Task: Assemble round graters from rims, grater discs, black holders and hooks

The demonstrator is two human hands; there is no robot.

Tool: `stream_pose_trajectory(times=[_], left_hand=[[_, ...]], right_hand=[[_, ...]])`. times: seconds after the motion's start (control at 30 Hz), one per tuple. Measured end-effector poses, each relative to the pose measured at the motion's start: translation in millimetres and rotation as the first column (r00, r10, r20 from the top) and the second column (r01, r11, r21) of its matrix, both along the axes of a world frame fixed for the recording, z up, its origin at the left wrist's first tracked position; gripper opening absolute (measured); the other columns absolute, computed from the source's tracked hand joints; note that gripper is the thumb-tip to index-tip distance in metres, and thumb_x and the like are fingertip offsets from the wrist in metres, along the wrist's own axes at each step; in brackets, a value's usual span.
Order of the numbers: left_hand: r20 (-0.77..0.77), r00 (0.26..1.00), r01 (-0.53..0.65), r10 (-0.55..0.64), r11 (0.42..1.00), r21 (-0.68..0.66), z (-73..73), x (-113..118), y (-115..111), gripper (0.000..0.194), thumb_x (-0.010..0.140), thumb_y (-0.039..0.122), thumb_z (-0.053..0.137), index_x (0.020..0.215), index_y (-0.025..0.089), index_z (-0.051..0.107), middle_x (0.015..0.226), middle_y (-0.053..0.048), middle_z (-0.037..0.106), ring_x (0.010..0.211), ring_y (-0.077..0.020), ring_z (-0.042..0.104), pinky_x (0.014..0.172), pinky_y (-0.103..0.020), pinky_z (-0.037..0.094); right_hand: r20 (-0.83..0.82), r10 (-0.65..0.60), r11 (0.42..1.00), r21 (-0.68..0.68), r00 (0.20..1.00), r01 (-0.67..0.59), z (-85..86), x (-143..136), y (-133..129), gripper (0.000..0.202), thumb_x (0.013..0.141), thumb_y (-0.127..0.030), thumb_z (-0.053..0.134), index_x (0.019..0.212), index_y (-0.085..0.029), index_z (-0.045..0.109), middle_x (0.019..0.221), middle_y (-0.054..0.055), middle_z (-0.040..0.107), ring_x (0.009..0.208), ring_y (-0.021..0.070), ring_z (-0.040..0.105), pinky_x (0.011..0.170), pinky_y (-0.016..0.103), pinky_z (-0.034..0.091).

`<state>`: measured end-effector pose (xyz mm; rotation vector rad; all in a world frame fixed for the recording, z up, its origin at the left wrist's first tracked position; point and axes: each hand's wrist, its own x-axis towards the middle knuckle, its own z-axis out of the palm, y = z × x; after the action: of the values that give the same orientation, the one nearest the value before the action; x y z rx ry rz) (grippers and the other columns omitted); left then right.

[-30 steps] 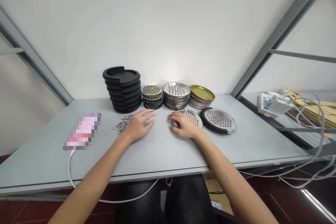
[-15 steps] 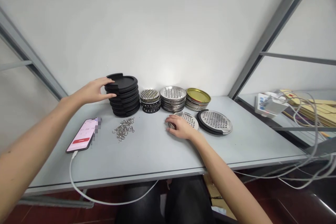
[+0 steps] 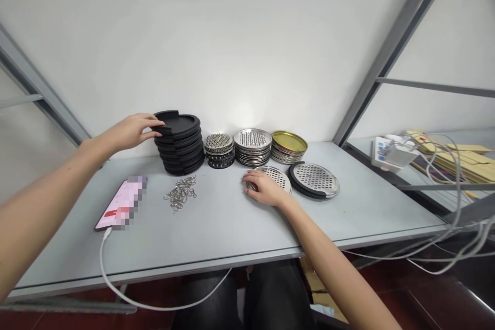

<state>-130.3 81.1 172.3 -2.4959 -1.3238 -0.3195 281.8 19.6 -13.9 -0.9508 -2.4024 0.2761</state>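
A: Where is the left hand?

B: With the table's middle as the clock's centre, the left hand (image 3: 139, 131) is at ten o'clock. Its fingers lie over the rim of the top black holder (image 3: 184, 124), the thumb lower at the side, the space between narrow; I cannot tell how firmly it grips. The holder is round, matte and thick-rimmed, crowning a tall black stack (image 3: 181, 160).

A: And the right hand?

B: The right hand (image 3: 266, 190) is just off centre toward two o'clock, fingers gently bent over a flat metal disc (image 3: 281, 177) pierced with holes; I cannot tell whether it grips.

A: What surrounds them?

B: At half past two, a perforated metal plate (image 3: 315, 178) with a black rim around its left. At half past eleven, a small spiky-topped stack (image 3: 219, 142); half past twelve, rough silver discs (image 3: 252, 140); half past one, a glossy gold disc (image 3: 289, 141). Past nine, loose silver clasps (image 3: 180, 194); at nine, a phone (image 3: 119, 201).

A: Surface and room?

B: A smooth pale-grey table (image 3: 209, 232), a plain white wall (image 3: 247, 51) at twelve. Toward three, beyond a slanting metal frame (image 3: 390, 59), a power strip (image 3: 380, 153) and tangled cables (image 3: 458, 201).
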Motion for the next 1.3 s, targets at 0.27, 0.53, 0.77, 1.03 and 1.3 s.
stream_pose_trajectory(times=[0.27, 0.53, 0.77, 1.03, 1.3], left_hand=[[-0.025, 0.999, 0.04, -0.038, 0.996, 0.085, -7.0, -5.8, -1.5, 0.073, 0.089, 0.074, 0.019, 0.118, 0.022, 0.061, 0.114, -0.006, 0.06, 0.1, -0.0213, 0.053, 0.093, -0.043, 0.044], [-0.073, 0.997, 0.05, -0.04, 0.988, 0.143, -6.4, -6.1, -7.7, 0.055, 0.096, 0.057, 0.025, 0.121, 0.022, 0.06, 0.113, -0.01, 0.055, 0.099, -0.0245, 0.052, 0.092, -0.044, 0.044], [-0.023, 1.0, 0.014, -0.013, 0.996, 0.083, -6.9, -6.3, -10.4, 0.041, 0.092, 0.045, 0.036, 0.12, 0.029, 0.061, 0.113, -0.01, 0.055, 0.1, -0.0265, 0.054, 0.09, -0.043, 0.045], [0.043, 0.999, 0.003, -0.007, 0.996, 0.084, -12.5, -8.8, -11.3, 0.043, 0.093, 0.047, 0.035, 0.122, 0.027, 0.06, 0.119, -0.01, 0.052, 0.099, -0.0249, 0.056, 0.088, -0.039, 0.047], [0.032, 0.999, 0.024, -0.024, 0.999, 0.03, -8.6, -4.7, -17.3, 0.048, 0.096, 0.053, 0.032, 0.121, 0.02, 0.058, 0.118, -0.008, 0.052, 0.097, -0.0201, 0.055, 0.091, -0.038, 0.046]], right_hand=[[-0.01, 0.008, 1.0, -0.001, 1.0, -0.008, 0.7, -0.1, -0.2, 0.028, 0.084, -0.023, 0.059, 0.11, -0.015, 0.064, 0.11, 0.012, 0.067, 0.111, 0.0257, 0.057, 0.097, 0.041, 0.043], [-0.014, 0.01, 1.0, -0.001, 1.0, -0.01, 0.4, -0.7, 0.0, 0.027, 0.084, -0.023, 0.058, 0.109, -0.016, 0.065, 0.109, 0.012, 0.067, 0.109, 0.0255, 0.058, 0.096, 0.041, 0.044], [-0.015, -0.004, 1.0, -0.011, 1.0, 0.004, -1.5, 0.2, 0.2, 0.029, 0.084, -0.025, 0.059, 0.11, -0.015, 0.066, 0.111, 0.013, 0.067, 0.113, 0.0268, 0.057, 0.098, 0.044, 0.043], [-0.007, -0.003, 1.0, -0.008, 1.0, 0.003, 0.5, -0.6, -0.5, 0.027, 0.085, -0.024, 0.058, 0.109, -0.015, 0.065, 0.11, 0.012, 0.067, 0.109, 0.0261, 0.058, 0.097, 0.042, 0.044], [-0.004, 0.013, 1.0, 0.005, 1.0, -0.013, 1.4, -0.6, -0.7, 0.026, 0.085, -0.023, 0.057, 0.109, -0.014, 0.065, 0.109, 0.012, 0.067, 0.108, 0.0255, 0.057, 0.096, 0.041, 0.044]])
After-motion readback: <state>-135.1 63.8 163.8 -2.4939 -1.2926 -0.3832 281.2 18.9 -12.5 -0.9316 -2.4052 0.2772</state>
